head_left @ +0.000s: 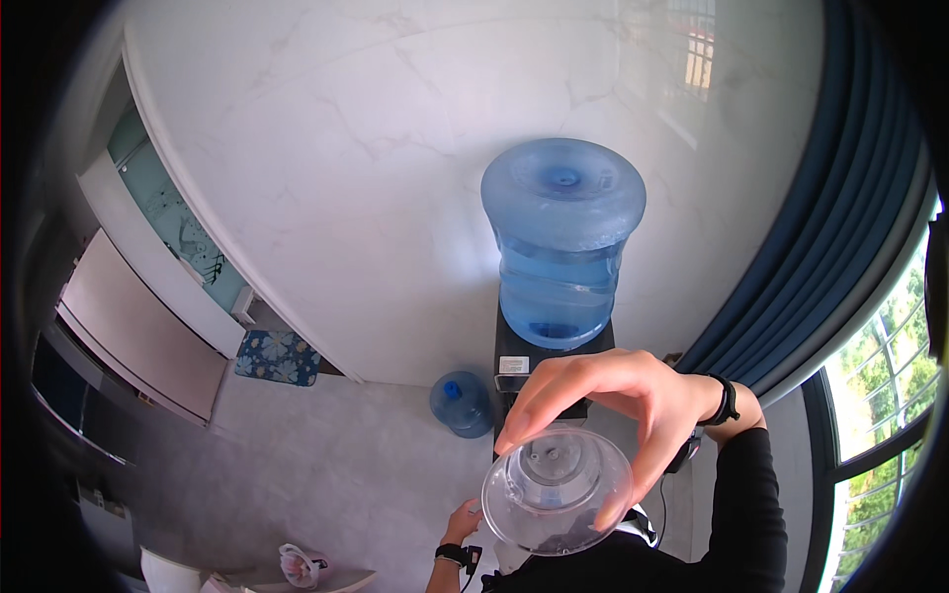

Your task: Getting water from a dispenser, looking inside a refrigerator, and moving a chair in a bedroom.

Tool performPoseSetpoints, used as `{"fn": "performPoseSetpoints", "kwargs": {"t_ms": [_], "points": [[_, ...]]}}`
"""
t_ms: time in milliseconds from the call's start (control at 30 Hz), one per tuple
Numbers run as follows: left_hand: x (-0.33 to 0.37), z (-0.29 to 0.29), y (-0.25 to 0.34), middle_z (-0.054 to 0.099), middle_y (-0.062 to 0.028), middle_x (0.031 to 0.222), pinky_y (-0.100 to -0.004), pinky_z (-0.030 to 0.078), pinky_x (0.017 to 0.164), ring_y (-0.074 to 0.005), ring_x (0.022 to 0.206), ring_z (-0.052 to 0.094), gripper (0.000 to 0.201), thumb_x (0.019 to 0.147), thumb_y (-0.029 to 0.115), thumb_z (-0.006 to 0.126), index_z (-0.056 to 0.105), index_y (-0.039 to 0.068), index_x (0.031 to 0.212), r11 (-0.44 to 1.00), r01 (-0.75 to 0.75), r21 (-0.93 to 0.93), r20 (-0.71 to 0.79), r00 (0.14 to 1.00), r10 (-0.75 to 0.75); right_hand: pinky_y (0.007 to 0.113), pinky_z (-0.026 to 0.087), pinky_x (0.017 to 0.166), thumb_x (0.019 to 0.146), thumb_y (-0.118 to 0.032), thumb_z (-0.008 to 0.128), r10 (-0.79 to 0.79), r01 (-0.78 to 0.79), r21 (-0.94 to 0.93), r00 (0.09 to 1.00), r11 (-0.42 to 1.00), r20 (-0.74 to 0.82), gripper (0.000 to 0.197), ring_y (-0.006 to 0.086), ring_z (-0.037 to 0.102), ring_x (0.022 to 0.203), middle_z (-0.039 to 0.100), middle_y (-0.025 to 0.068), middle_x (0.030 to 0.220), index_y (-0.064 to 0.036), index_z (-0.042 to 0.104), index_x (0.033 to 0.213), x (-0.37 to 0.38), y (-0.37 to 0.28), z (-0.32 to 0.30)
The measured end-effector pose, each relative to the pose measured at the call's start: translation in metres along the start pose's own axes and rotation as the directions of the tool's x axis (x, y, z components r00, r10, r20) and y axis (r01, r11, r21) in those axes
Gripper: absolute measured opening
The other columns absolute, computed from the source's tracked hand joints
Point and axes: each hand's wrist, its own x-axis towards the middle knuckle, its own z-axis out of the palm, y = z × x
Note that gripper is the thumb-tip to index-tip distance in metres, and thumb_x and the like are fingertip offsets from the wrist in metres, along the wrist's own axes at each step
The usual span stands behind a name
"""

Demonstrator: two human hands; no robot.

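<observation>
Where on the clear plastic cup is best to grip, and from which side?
Likely the rim of the clear plastic cup, from the right, as the right hand does: its broad circle lets thumb and fingers take opposite edges.

The cup [559, 499] is clear, the large bottle [563, 247] blue, the mat [277, 358] flowered blue

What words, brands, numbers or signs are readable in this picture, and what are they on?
None can be read.
White label on the black water dispenser: any print is too small and blurred to read.
Large blue water bottle: no readable text.
Clear plastic cup in the right hand: no readable text.
</observation>
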Motion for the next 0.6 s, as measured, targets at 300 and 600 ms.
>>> {"fn": "performPoseSetpoints", "kwargs": {"t_ms": [300, 600], "points": [[0.007, 0.010, -0.001, 0.069, -0.0098, 0.079, -0.0321, 0.054, 0.060, -0.0195, 0.060, 0.066, 0.050, 0.084, 0.029, 0.064, 0.054, 0.010, 0.128, 0.998, -0.021, -0.064, 0.014, 1.000, 0.022, 0.039, 0.049, 0.086, 0.064, -0.016, 0.088, -0.143, 0.143, 0.016, 0.990, 0.990, 0.007, 0.065, 0.0333, 0.059, 0.104, 0.058, 0.0248, 0.117, 0.0055, 0.059, 0.118, 0.002, -0.024, 0.008], [0.027, 0.014, -0.012, 0.069, -0.0112, 0.079, -0.0323, 0.055, 0.058, -0.0195, 0.061, 0.067, 0.050, 0.084, 0.027, 0.065, 0.053, 0.007, 0.128, 0.996, -0.089, -0.030, 0.065, 0.994, 0.091, 0.039, 0.044, 0.087, 0.078, -0.028, 0.076, -0.272, 0.275, -0.148, 0.961, 0.950, 0.042, 0.047, 0.0294, 0.060, 0.101, 0.062, 0.0206, 0.114, -0.0012, 0.066, 0.115, 0.008, -0.057, 0.022]]}}
